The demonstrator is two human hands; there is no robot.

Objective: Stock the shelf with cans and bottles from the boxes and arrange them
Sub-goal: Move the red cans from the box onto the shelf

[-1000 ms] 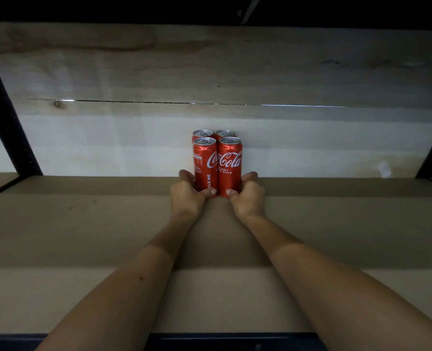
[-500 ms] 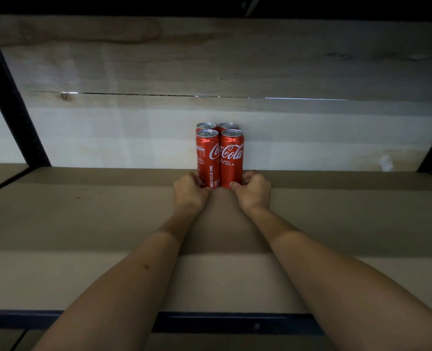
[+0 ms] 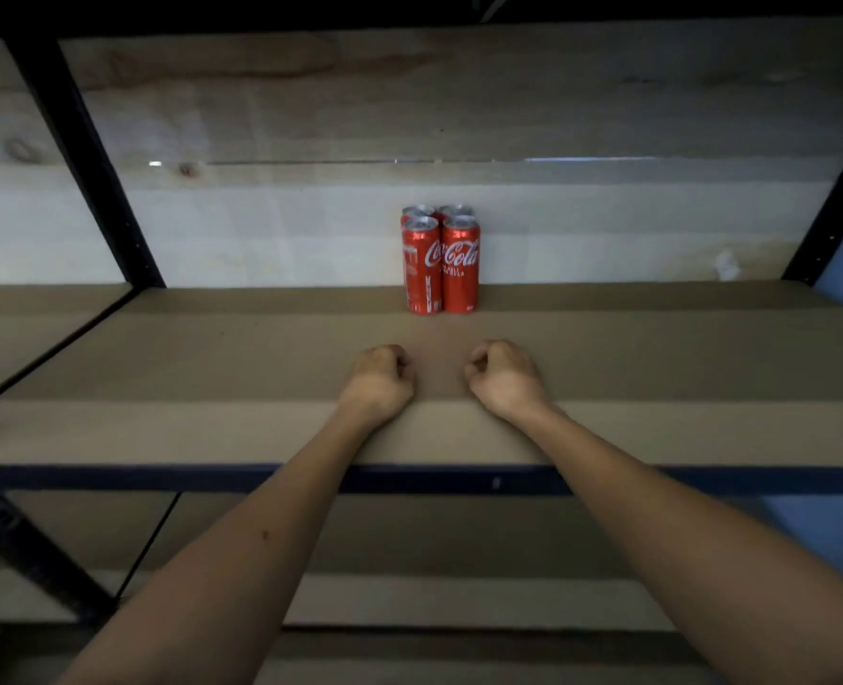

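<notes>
Several slim red cola cans stand upright in a tight square block at the back middle of the brown shelf board, against the pale wooden back wall. My left hand and my right hand hover over the board a short way in front of the cans, apart from them. Both hands have their fingers curled in and hold nothing. The two rear cans are mostly hidden behind the front pair.
Dark metal uprights frame the shelf at left and right. A dark front rail edges the board. A lower shelf lies beneath. Wide bare board stretches either side of the cans.
Both hands have let go of the front cans and drawn back toward me. The cans stay in place at the back of the shelf. The view has pulled back.
</notes>
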